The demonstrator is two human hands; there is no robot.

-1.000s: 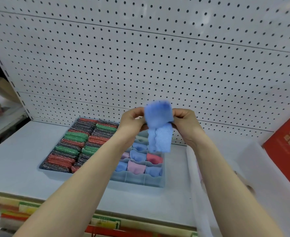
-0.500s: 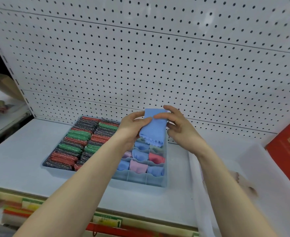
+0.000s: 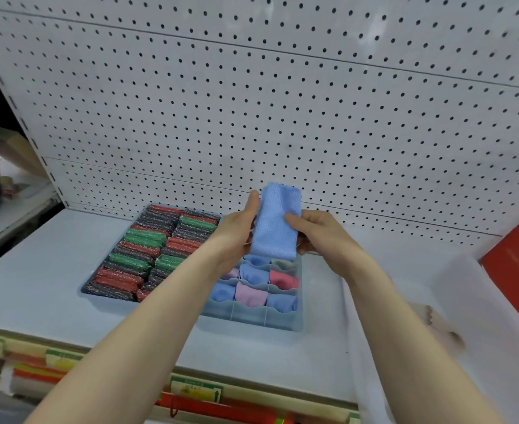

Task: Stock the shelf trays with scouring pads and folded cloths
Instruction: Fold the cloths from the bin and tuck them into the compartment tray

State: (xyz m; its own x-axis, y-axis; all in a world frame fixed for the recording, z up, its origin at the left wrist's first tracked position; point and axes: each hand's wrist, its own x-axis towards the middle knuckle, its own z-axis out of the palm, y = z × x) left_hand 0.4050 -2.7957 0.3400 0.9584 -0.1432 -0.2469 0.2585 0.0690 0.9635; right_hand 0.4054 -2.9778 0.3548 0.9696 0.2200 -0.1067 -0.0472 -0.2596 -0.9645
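Observation:
A folded light-blue cloth (image 3: 278,221) is held upright above the back of the divided cloth tray (image 3: 252,316). My left hand (image 3: 239,231) grips its left edge and my right hand (image 3: 322,237) pinches its right edge, thumb on the front. Blue, pink, lilac and red folded cloths (image 3: 250,293) fill the tray's compartments below. Just to the left, a second tray (image 3: 88,290) holds rows of red, green and dark scouring pads (image 3: 148,255).
Both trays sit on a white shelf (image 3: 31,270) backed by a pegboard wall (image 3: 252,117). A white plastic bag (image 3: 454,316) lies at the right, next to a red box (image 3: 518,270). Price-label strips run along the shelf's front edge (image 3: 190,390).
The cloth has been folded shorter and now stands as a compact upright strip. Both hands have sunk a little toward the cloth tray.

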